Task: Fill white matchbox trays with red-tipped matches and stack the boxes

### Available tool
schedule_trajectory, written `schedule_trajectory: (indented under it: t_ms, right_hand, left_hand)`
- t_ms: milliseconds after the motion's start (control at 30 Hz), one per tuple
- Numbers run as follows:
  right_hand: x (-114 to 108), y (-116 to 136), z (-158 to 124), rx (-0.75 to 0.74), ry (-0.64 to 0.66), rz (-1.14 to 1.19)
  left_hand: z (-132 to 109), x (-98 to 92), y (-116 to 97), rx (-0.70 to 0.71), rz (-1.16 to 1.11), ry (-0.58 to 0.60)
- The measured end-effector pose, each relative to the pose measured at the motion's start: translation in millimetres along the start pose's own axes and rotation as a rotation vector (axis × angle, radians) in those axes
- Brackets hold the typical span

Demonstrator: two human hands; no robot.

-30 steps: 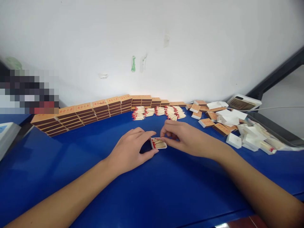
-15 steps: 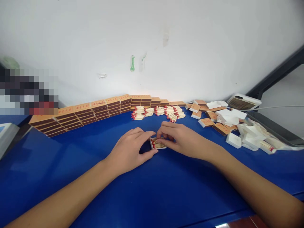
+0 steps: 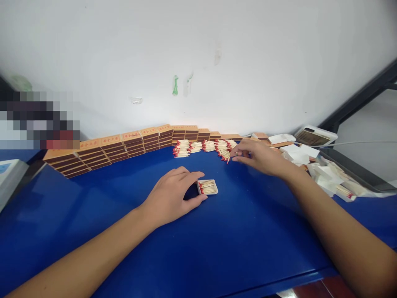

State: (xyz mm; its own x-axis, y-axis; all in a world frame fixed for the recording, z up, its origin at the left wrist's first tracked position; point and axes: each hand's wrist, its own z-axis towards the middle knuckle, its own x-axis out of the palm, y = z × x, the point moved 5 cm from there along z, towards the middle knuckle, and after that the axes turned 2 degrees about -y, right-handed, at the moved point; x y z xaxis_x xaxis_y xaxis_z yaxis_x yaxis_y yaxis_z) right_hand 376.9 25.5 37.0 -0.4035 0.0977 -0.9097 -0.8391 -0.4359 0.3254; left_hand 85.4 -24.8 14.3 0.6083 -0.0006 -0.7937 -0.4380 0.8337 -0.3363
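Note:
A small white matchbox tray [image 3: 208,187] filled with red-tipped matches lies on the blue table [image 3: 130,248]. My left hand [image 3: 172,194] rests beside it, thumb and forefinger touching the tray's left end. My right hand [image 3: 259,156] is stretched out to the far right end of a row of loose match bundles [image 3: 207,147]. Its fingers are curled at the rightmost bundle, and what they hold I cannot make out.
Stacked orange matchboxes [image 3: 120,145] line the wall at the back left. A heap of white trays and orange sleeves [image 3: 313,165] lies at the right, with a white device [image 3: 315,135] and a cable behind it. A pale box [image 3: 8,176] sits at the left edge.
My right hand has left the tray and moved back and to the right, to the match bundles. The left hand and the tray have stayed in place.

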Motion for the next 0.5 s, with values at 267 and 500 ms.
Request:
schedule_trajectory:
  t_ms: [267,500]
  right_hand:
    - [13.0,-2.7,2.9,-0.012,-0.010,0.054]
    - [27.5,1.7,8.0,-0.024,-0.102,0.058]
  left_hand:
    - [-1.0,1.3,0.5,0.003,-0.002,-0.005]
    - [0.0,-0.1,0.5,-0.010,-0.004,0.006]
